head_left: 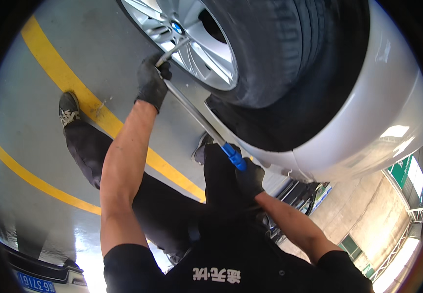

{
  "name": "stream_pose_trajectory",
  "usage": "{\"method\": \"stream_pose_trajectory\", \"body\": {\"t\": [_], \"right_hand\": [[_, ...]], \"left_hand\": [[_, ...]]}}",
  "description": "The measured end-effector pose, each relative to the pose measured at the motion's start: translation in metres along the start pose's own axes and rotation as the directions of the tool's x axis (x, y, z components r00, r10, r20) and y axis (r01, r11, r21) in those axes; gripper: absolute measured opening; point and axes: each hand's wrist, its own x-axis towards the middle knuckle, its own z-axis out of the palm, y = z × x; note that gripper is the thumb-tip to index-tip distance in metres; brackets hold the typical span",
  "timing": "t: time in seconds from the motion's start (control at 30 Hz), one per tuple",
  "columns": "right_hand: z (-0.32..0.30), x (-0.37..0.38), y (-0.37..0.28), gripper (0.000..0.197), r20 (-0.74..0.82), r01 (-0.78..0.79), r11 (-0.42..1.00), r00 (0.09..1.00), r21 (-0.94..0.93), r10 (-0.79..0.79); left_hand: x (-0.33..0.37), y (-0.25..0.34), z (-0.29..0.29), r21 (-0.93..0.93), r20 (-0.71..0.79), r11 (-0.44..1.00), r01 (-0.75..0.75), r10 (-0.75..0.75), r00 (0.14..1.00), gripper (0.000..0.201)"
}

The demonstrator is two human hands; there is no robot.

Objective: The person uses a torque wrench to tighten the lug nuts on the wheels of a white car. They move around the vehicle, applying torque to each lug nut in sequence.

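Observation:
A long torque wrench [196, 113] with a silver shaft and a blue handle slants from the wheel down toward my body. My left hand [153, 84], in a black glove, is closed around the wrench's head end. From there a metal extension bar [175, 51] reaches into the silver alloy wheel [216, 46] near its hub; the spoke hides the fastener at its tip. Lower right, my right hand [251, 179], also in a black glove, grips the end of the blue handle. The black tyre [265, 53] surrounds the wheel.
A silver car body [392, 112] curves around the tyre at right. Yellow lines [60, 58] cross the grey floor [109, 49]. My shoe [69, 108] is planted at left. Another car's end [50, 276] shows at lower left, and a pale wall [358, 210] at lower right.

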Motion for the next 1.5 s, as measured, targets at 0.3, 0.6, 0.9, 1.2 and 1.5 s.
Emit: {"method": "stream_pose_trajectory", "body": {"t": [0.3, 0.6, 0.9, 1.2, 1.5], "right_hand": [[0.023, 0.002, 0.012, 0.029, -0.15, 0.117, 0.991, 0.983, 0.059, -0.107], [-0.118, -0.044, -0.045, 0.027, 0.219, 0.077, 0.981, 0.975, -0.177, -0.036], [-0.198, -0.06, -0.138, 0.022, 0.185, 0.003, 0.981, 0.982, -0.193, 0.033], [-0.055, 0.011, -0.045, 0.023, 0.129, 0.04, 0.998, 0.991, 0.045, -0.046], [0.063, 0.08, -0.042, 0.033, 0.224, -0.003, 0.994, 0.974, 0.107, -0.021]], "left_hand": [[-0.011, -0.001, 0.022, 0.046, -0.07, 0.996, -0.072, 0.075, 0.995, 0.018], [-0.004, 0.006, -0.027, -0.117, -0.016, 0.98, 0.158, -0.161, 0.987, 0.015], [-0.01, 0.059, 0.014, -0.161, -0.059, 0.981, 0.109, -0.12, 0.991, 0.018], [0.011, 0.055, 0.018, -0.058, -0.087, 0.998, -0.027, 0.022, 0.996, 0.013], [0.005, 0.055, 0.035, 0.136, -0.043, 0.974, -0.179, 0.187, 0.981, 0.011]]}}
